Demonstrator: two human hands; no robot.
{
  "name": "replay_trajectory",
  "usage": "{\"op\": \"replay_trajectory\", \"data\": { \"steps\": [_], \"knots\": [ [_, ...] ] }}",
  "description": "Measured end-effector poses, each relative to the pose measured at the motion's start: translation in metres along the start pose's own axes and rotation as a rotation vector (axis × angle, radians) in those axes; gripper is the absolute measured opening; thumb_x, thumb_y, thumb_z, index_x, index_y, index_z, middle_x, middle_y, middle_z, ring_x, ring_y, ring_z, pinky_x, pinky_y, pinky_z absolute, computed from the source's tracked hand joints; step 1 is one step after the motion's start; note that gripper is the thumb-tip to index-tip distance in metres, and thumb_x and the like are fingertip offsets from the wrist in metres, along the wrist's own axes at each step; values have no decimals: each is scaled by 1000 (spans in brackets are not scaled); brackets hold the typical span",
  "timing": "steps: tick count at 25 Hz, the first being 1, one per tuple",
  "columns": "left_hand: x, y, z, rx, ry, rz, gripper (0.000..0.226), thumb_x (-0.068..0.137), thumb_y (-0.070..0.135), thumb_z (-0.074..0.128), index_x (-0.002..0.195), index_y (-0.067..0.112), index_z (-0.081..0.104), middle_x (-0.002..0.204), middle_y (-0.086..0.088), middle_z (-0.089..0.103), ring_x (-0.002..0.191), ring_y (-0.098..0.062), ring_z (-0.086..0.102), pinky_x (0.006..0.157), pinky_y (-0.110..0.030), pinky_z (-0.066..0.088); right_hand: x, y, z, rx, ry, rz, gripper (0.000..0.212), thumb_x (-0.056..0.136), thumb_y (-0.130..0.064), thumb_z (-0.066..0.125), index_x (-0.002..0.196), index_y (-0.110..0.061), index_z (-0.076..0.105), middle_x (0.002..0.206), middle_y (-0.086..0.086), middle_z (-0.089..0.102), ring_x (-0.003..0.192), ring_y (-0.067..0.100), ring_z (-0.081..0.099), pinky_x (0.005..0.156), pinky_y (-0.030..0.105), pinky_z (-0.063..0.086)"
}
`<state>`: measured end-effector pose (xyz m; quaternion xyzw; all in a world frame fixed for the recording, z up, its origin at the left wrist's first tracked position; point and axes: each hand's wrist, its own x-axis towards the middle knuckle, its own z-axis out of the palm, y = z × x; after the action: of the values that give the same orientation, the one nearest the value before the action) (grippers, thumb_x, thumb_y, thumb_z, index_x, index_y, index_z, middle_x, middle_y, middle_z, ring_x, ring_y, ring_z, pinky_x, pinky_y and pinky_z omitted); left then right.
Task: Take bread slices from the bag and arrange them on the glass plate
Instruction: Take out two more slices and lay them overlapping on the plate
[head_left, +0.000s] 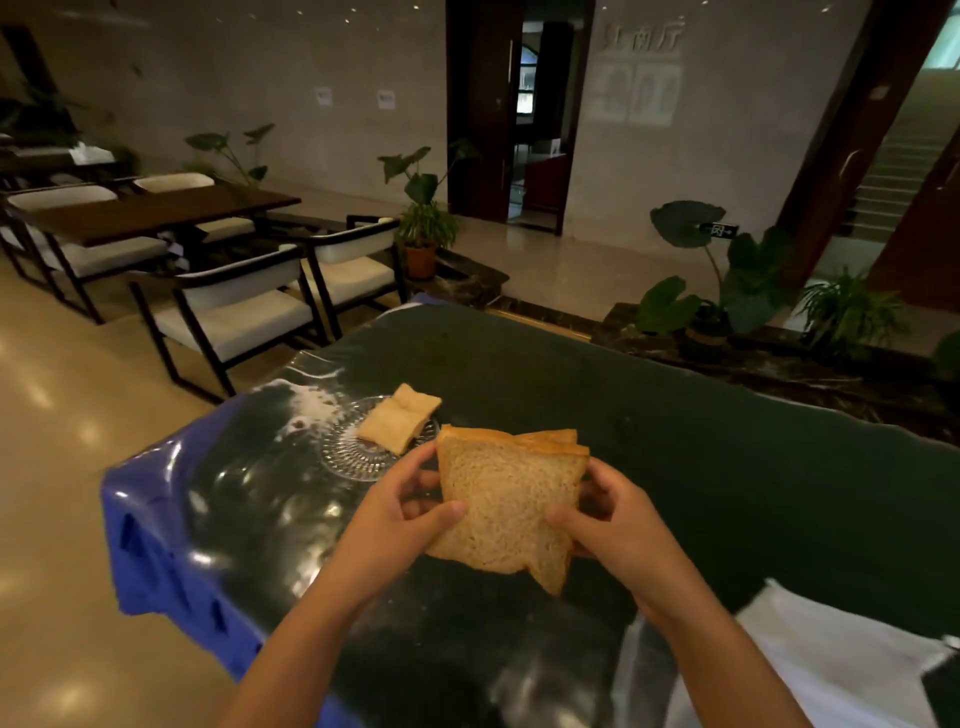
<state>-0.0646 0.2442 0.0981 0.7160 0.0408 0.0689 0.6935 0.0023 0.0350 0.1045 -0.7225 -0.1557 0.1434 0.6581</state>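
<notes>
— What were the hands doing in the head view?

— Both were clamped on a small stack of bread slices (506, 512) held upright above the dark table (727, 467). The left hand (400, 519) gripped its left edge, thumb on the near face and fingers curled behind. The right hand (613, 525) pinched the right edge the same way.

— How did the bread look?

— Light brown crumb facing the camera, darker crust along the top, where at least two more slices showed behind the front one. The lower right corner was torn into a ragged point.

— And its orientation?

— The broad face was turned toward the person, crust edge up, tilted slightly; it was near square, so no clear long axis.

— Anything already placed?

— Pale slices (399, 425) lay flat on the glass plate (353, 457), just beyond the left hand, their length running from near left to far right. I couldn't tell how many.
</notes>
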Motion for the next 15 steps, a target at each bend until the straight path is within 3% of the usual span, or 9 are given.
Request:
{"op": "replay_trajectory", "data": {
  "steps": [4,7,10,15],
  "knots": [
    [-5,-10,-97,5,20,-26,57,79,-3,64,113,40,51,92,10,71,81,-7,70,59,-17,54,23,4,92,-67,-41,37,41,80,-13,66,102,-46,54,101,-10,64,87,4,65,57,20,55],
    [2,-18,-150,78,26,-79,59,80,2,64,124,39,47,106,7,64,88,-6,68,62,-19,56,42,10,143,-38,-10,67,43,79,-10,67,114,-33,56,100,-10,64,85,3,65,54,18,54],
    [25,-33,-182,139,30,-102,60,80,9,66,120,49,45,114,3,60,96,-11,67,73,-30,58,68,18,171,-17,66,86,44,78,-13,69,101,-46,50,101,-10,63,90,7,64,57,23,57],
    [87,-68,-204,145,42,-141,60,78,10,69,105,59,48,108,9,63,91,-6,67,65,-21,56,129,55,188,-58,166,115,41,77,-19,70,93,-49,47,101,-11,63,93,8,62,75,36,58]
  ]
}}
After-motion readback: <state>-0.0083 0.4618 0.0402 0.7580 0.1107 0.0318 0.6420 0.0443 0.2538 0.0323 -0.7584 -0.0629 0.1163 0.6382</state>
